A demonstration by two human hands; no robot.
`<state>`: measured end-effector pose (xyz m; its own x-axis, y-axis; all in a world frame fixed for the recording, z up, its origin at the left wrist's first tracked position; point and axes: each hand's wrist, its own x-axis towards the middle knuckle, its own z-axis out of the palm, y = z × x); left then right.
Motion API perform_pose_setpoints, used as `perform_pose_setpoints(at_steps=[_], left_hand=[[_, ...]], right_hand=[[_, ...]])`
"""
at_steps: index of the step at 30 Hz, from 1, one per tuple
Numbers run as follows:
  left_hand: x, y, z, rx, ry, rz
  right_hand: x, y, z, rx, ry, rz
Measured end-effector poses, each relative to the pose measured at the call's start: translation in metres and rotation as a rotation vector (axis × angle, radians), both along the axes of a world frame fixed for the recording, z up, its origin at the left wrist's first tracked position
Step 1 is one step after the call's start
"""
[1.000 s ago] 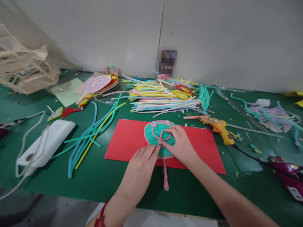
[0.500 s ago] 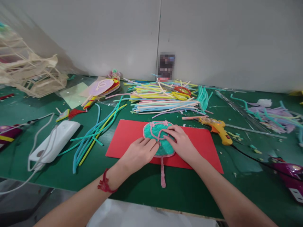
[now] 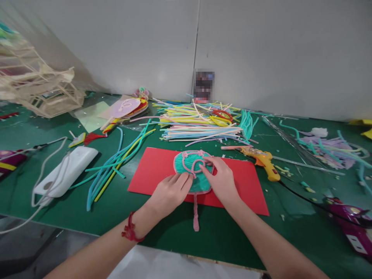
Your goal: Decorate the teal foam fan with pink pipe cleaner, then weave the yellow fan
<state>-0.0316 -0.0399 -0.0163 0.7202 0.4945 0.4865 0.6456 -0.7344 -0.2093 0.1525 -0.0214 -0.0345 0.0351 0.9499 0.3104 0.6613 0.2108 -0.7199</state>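
Note:
A round fan shape [image 3: 200,186], faced in teal with a pink rim and a pink handle [image 3: 196,217], lies on a red sheet [image 3: 151,166]. Across its face a pink pipe cleaner [image 3: 193,166] curves into a loop. My left hand [image 3: 171,193] is closed, its fingertips pinching the pipe cleaner at the lower left of the loop. On the other side, the thumb and forefinger of my right hand [image 3: 222,180] pinch the loop's right part. The fingers partly cover the fan's middle and right edge.
Several pipe cleaners [image 3: 200,133] are piled behind the sheet, with scissors [image 3: 222,116] on top. A yellow glue gun [image 3: 264,159] lies at the right, its cord trailing. Loose blue and green pipe cleaners [image 3: 116,162] and a white power bank [image 3: 68,170] lie left.
The pink pipe cleaner now bends into a tighter, rounder loop, with my right fingers at its right side. The view has shifted slightly.

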Motion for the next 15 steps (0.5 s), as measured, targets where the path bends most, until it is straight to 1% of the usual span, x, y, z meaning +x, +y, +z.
perform_pose_setpoints(at_steps=[4,8,11,15], left_hand=[[0.001,-0.001,0.0,0.008,-0.019,0.032],[0.003,-0.003,0.001,0.008,-0.018,0.03],[0.005,-0.004,0.002,0.016,-0.007,0.017],[0.009,-0.005,0.001,0.018,0.016,-0.003]], right_hand=[[-0.006,-0.005,0.005,-0.01,0.131,-0.013],[-0.008,-0.003,0.005,-0.047,0.198,-0.009],[-0.004,0.003,0.005,-0.045,0.181,0.011],[-0.001,0.012,0.004,-0.014,0.104,0.074]])
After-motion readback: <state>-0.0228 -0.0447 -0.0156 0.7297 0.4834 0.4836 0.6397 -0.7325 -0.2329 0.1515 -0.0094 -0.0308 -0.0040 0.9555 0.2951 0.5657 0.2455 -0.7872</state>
